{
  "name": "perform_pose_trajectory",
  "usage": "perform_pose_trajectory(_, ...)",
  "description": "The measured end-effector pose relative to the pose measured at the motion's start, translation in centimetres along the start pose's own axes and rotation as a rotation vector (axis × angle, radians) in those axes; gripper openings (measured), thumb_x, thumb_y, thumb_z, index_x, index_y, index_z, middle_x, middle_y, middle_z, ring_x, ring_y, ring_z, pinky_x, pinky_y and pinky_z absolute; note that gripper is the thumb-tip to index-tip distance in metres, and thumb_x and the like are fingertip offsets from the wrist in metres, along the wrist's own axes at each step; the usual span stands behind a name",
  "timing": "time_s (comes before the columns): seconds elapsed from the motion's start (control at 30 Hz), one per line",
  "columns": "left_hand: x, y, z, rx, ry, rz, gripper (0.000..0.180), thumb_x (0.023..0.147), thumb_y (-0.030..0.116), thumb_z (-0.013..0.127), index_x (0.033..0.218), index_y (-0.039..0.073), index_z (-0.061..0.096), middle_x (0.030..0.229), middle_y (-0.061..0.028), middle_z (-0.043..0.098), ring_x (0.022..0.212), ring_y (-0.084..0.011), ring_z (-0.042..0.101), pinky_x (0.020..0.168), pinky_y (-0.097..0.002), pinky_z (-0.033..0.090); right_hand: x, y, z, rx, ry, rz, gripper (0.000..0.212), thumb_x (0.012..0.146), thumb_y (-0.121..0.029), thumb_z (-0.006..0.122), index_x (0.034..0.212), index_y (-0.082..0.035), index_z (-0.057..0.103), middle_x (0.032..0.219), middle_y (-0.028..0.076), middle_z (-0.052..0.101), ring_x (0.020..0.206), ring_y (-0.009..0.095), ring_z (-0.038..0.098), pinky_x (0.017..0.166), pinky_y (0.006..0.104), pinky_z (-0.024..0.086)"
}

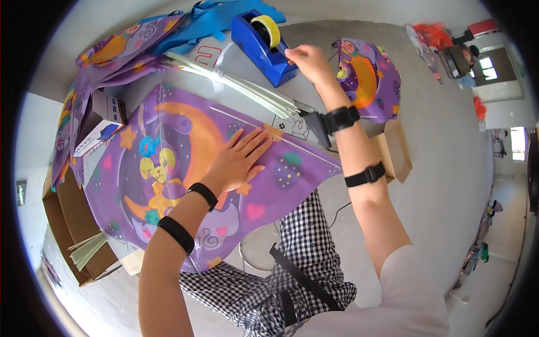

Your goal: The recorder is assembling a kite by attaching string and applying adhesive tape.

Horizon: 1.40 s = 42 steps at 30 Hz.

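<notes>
My left hand [238, 160] lies flat with fingers spread on a purple kite sheet [295, 199], printed with a yellow bear and an orange moon. Beneath its fingertips runs a thin white rod [309, 150] along the sheet's upper right edge. At the front of a blue tape dispenser [255, 50], my right hand [309, 60] is closed, thumb and finger pinching at the cutting edge. The tape end between them is too small to see clearly. A yellow-rimmed tape roll [272, 32] sits in the dispenser.
A bundle of pale rods [247, 87] lies beyond the sheet. Purple printed fabric [109, 70] is heaped at far left by a small box [101, 123]. Another printed piece [368, 81] hangs off the right side. Cardboard boxes [73, 219] flank the table; a black device [317, 129] sits near my right wrist.
</notes>
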<state>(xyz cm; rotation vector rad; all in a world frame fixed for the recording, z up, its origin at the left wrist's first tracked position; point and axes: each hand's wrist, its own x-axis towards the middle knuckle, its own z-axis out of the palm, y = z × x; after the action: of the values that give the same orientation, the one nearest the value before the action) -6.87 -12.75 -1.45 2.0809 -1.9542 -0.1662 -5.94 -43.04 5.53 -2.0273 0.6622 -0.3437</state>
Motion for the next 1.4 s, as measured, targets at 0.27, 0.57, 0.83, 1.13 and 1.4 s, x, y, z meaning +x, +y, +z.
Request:
perform_pose_trajectory(0.27,0.3,-0.1,0.0,-0.038,0.02,-0.009,0.065,0.096,0.039,0.054,0.153,0.014,0.034,0.158,-0.006,0.034,0.148,-0.0231,0.028,0.123,-0.0462,0.019,1.2,-2.0,-0.2,0.174,0.019,0.181,0.029,0.084,-0.025,0.076,0.092,0.002,0.075,0.09,0.009,0.075,0.089,0.018,0.066,0.096,0.0339,0.041)
perform_pose_trajectory(0.57,0.0,-0.3,0.6,-0.008,0.043,-0.015,0.065,0.096,0.041,0.053,0.153,0.015,0.034,0.158,-0.004,0.035,0.148,-0.0217,0.028,0.123,-0.0454,0.02,-1.9,-2.4,-1.7,0.023,0.058,0.138,0.03,0.085,-0.026,0.074,0.089,0.004,0.073,0.082,0.009,0.07,0.077,0.019,0.062,0.078,0.0344,0.048)
perform_pose_trajectory(0.83,0.2,-0.2,0.5,0.007,0.025,-0.011,0.064,0.097,0.041,0.052,0.153,0.015,0.034,0.158,-0.0041,0.035,0.147,-0.0225,0.029,0.122,-0.0455,0.021,-3.8,0.2,-2.2,0.286,-0.047,0.275,0.029,0.089,-0.032,0.073,0.103,-0.006,0.071,0.102,0.004,0.072,0.102,0.014,0.064,0.087,0.0299,0.044)
perform_pose_trajectory(1.13,0.2,-0.2,0.3,0.0,0.013,-0.013,0.064,0.097,0.04,0.052,0.153,0.015,0.034,0.158,-0.0042,0.034,0.147,-0.0225,0.028,0.122,-0.046,0.02,-4.0,2.2,-1.2,0.528,-0.048,0.308,0.026,0.089,-0.025,0.075,0.102,-0.004,0.07,0.103,0.007,0.072,0.101,0.017,0.066,0.086,0.0307,0.047)
perform_pose_trajectory(1.4,0.5,0.1,0.3,-0.003,0.012,-0.003,0.065,0.096,0.039,0.053,0.154,0.015,0.033,0.159,-0.0043,0.033,0.148,-0.0223,0.028,0.122,-0.0467,0.02,-3.6,5.2,1.3,1.015,-0.014,0.509,0.018,0.091,-0.008,0.07,0.102,0.005,0.064,0.102,0.012,0.065,0.094,0.023,0.065,0.084,0.0326,0.052)
